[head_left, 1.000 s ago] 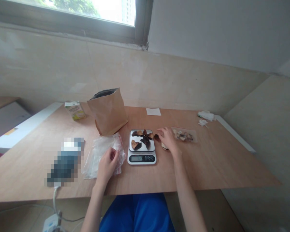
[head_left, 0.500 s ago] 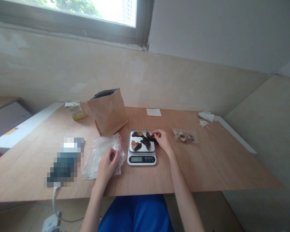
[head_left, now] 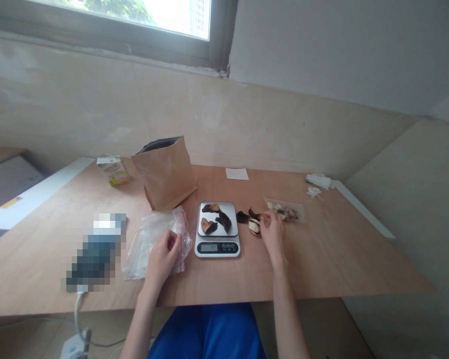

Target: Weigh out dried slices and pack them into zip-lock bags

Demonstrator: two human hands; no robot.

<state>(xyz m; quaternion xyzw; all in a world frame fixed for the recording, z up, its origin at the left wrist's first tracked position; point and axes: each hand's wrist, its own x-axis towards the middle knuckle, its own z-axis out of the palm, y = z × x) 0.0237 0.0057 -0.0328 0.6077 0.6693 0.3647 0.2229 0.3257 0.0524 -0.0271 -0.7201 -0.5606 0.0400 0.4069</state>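
Note:
Several dark, curled dried slices (head_left: 223, 220), some with tan faces, lie on the white digital kitchen scale (head_left: 217, 249). Its display is lit, but I cannot read the figure. My right hand (head_left: 272, 232) is right of the scale, thumb and fingertips pinched at the edge of a dark dried slice (head_left: 254, 214) just above the table. Beside it are another dark slice (head_left: 242, 217) and a pale, dark-rimmed piece (head_left: 254, 227). My left hand (head_left: 164, 254) rests curled on clear zip bags (head_left: 140, 249); no object shows in its closed fingers.
A brown paper pouch (head_left: 166, 174) stands open behind the bags. A small carton (head_left: 113, 170) is back left, and a blurred-out device (head_left: 93, 254) with a cable lies left. A filled clear bag (head_left: 286, 211) lies beyond my right hand; white paper (head_left: 237, 173) is near the wall.
My right hand has moved right, off the scale, and the dark slice it pinched there has left the plate. Pieces beside the scale have come into sight. My left hand is nearly unmoved.

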